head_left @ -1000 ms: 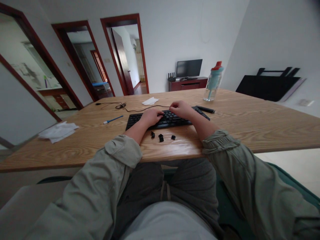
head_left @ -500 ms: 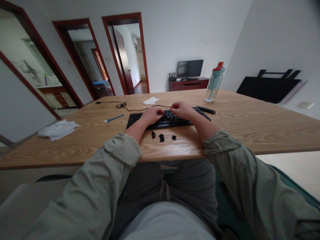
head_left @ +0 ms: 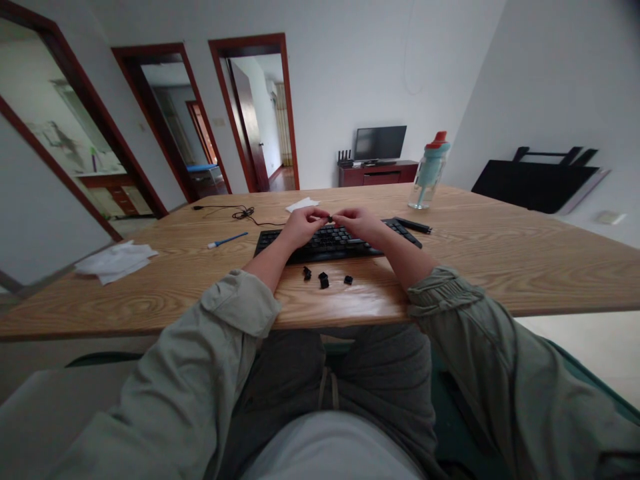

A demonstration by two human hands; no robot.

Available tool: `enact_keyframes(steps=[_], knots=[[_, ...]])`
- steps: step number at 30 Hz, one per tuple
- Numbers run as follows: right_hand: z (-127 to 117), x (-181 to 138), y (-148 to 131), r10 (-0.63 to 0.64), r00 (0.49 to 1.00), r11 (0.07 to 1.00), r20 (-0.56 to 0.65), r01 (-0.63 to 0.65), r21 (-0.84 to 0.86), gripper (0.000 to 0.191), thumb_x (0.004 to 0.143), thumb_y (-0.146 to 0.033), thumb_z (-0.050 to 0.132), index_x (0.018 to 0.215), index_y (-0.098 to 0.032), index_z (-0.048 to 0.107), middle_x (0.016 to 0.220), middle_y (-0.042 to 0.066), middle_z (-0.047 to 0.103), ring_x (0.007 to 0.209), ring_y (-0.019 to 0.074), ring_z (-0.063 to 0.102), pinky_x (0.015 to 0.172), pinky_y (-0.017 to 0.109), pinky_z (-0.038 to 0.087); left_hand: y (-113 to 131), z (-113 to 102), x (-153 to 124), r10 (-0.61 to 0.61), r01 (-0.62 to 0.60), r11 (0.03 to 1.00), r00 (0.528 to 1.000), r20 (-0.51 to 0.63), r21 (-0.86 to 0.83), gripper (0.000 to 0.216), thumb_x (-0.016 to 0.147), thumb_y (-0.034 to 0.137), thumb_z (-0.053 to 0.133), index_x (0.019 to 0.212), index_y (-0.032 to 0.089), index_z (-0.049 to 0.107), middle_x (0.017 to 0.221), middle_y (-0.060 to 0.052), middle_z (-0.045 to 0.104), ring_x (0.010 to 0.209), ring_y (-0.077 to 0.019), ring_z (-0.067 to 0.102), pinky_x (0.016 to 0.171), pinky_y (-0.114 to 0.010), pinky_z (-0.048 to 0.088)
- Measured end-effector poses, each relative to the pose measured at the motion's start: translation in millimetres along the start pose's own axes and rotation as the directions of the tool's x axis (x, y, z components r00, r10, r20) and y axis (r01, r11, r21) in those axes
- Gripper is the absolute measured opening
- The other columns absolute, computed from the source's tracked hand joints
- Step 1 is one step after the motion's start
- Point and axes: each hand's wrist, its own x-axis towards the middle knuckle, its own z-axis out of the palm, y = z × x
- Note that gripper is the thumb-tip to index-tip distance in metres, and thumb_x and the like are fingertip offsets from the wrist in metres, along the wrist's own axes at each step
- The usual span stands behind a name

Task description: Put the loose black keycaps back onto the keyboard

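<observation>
A black keyboard (head_left: 325, 250) lies on the wooden table (head_left: 200, 293) in front of me. Above its far edge, my left hand (head_left: 303, 225) and my right hand (head_left: 360, 224) meet at the fingertips. Pinched between them is a small black keycap (head_left: 330, 219), mostly covered by the fingers. Several loose black keycaps (head_left: 324, 280) rest on the wood just in front of the keyboard. Part of the key rows shows below my hands; the right forearm hides some of the keyboard's right side.
A blue brush (head_left: 227, 241) and white tissues (head_left: 117, 261) lie to the left. Another tissue (head_left: 302, 204) and the keyboard's cable (head_left: 244, 213) are at the back. On the right stand a clear water bottle (head_left: 429, 172) and, lower, a dark flat object (head_left: 413, 225).
Both hands have risen slightly off the keys and come together. A small black keycap now shows between their fingertips.
</observation>
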Motion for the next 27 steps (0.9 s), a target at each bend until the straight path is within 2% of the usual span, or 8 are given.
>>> enact_keyframes(steps=[3, 8, 12, 17, 21, 24, 27], knots=[[-0.4, 1.5, 1.2, 0.000, 1.000, 1.000, -0.004, 0.000, 0.009, 0.030, 0.087, -0.038, 0.059, 0.089, -0.010, 0.068, 0.059, -0.002, 0.045, 0.053, 0.0074, 0.031, 0.051, 0.024, 0.025, 1.3, -1.1, -0.4, 0.020, -0.020, 0.999, 1.000, 0.005, 0.042, 0.031, 0.077, 0.034, 0.070, 0.095, 0.010, 0.073, 0.083, -0.007, 0.072, 0.068, -0.0129, 0.060, 0.064, -0.024, 0.044], [-1.0, 1.1, 2.3, 0.038, 0.999, 0.999, -0.010, -0.038, 0.032, 0.031, 0.085, -0.043, 0.062, 0.089, -0.012, 0.067, 0.063, -0.001, 0.046, 0.054, 0.0081, 0.035, 0.048, 0.023, 0.025, 2.6, -0.9, -0.6, 0.049, -0.049, 0.996, 0.999, 0.005, 0.077, 0.033, 0.078, 0.036, 0.069, 0.096, 0.009, 0.074, 0.083, -0.008, 0.072, 0.068, -0.0127, 0.059, 0.062, -0.023, 0.044], [-1.3, 1.8, 3.8, 0.076, 0.997, 0.979, 0.032, -0.080, 0.187, 0.028, 0.085, -0.042, 0.064, 0.089, -0.014, 0.065, 0.064, -0.001, 0.045, 0.053, 0.0075, 0.033, 0.046, 0.021, 0.024, 7.7, -0.2, -4.2, 0.087, -0.086, 0.985, 0.996, 0.002, 0.151, 0.032, 0.079, 0.034, 0.067, 0.099, 0.011, 0.075, 0.078, -0.006, 0.071, 0.062, -0.0110, 0.057, 0.057, -0.022, 0.042], [-1.6, 3.6, 5.4, 0.085, 0.994, 0.941, 0.066, -0.102, 0.322, 0.026, 0.083, -0.039, 0.066, 0.092, -0.014, 0.063, 0.073, 0.001, 0.050, 0.052, 0.0063, 0.032, 0.045, 0.020, 0.020, 13.4, 0.2, -7.8, 0.212, -0.201, 0.940, 0.977, -0.010, 0.276, 0.032, 0.076, 0.032, 0.072, 0.101, 0.014, 0.075, 0.084, -0.005, 0.071, 0.063, -0.0094, 0.056, 0.059, -0.021, 0.044], [-0.2, 1.6, 3.3, 0.099, 0.992, 0.931, 0.078, -0.120, 0.346, 0.020, 0.082, -0.034, 0.062, 0.081, -0.014, 0.057, 0.066, -0.002, 0.041, 0.051, 0.0064, 0.028, 0.044, 0.021, 0.017, 13.2, 1.3, -6.6, 0.218, -0.198, 0.941, 0.975, -0.042, 0.275, 0.032, 0.078, 0.030, 0.071, 0.106, 0.015, 0.073, 0.090, -0.006, 0.072, 0.067, -0.0098, 0.059, 0.062, -0.022, 0.046], [1.1, 0.2, 2.9, 0.103, 0.989, 0.925, 0.107, -0.135, 0.354, 0.017, 0.081, -0.029, 0.056, 0.073, -0.016, 0.049, 0.061, -0.003, 0.032, 0.049, 0.0074, 0.026, 0.044, 0.022, 0.017, 14.4, 2.6, -6.7, 0.243, -0.229, 0.939, 0.970, -0.024, 0.256, 0.029, 0.079, 0.029, 0.070, 0.104, 0.016, 0.073, 0.096, -0.005, 0.073, 0.070, -0.0095, 0.062, 0.064, -0.021, 0.046], [0.7, 0.8, 3.9, 0.098, 0.986, 0.921, 0.137, -0.142, 0.363, 0.015, 0.078, -0.027, 0.054, 0.071, -0.017, 0.046, 0.060, -0.003, 0.033, 0.049, 0.0080, 0.026, 0.045, 0.023, 0.018, 15.3, 2.6, -7.5, 0.235, -0.226, 0.926, 0.972, 0.007, 0.302, 0.027, 0.079, 0.032, 0.070, 0.099, 0.016, 0.074, 0.080, -0.003, 0.071, 0.064, -0.0097, 0.059, 0.062, -0.022, 0.044]])
